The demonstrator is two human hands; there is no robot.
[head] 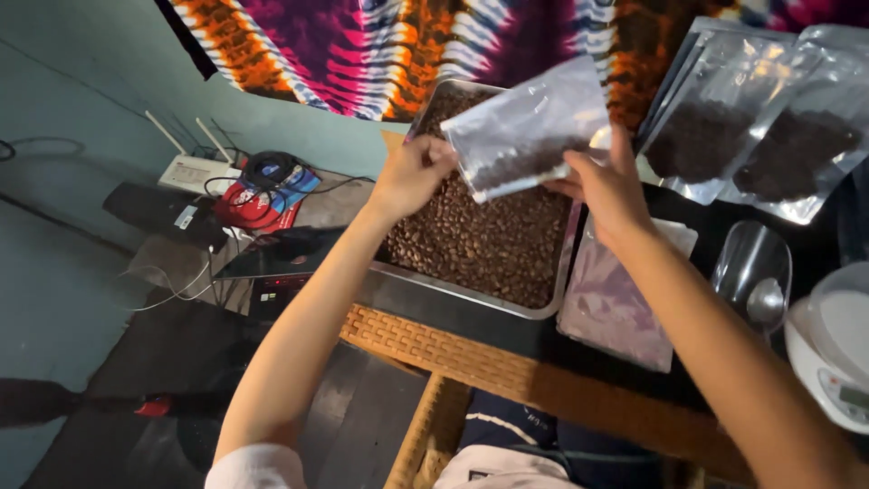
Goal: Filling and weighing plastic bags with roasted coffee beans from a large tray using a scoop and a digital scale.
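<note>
With your left hand and right hand pinched shut on the ends of the part-filled clear pouch above the bean tray, keep its mouth level so nothing spills beyond the tray.

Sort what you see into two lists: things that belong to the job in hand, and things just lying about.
In use:
left hand and right hand, both holding the pouch
tray of beans
filled pouches
empty pouches
scoop
scale

Lying about:
router
cables
red packet
tie-dye cloth
</note>
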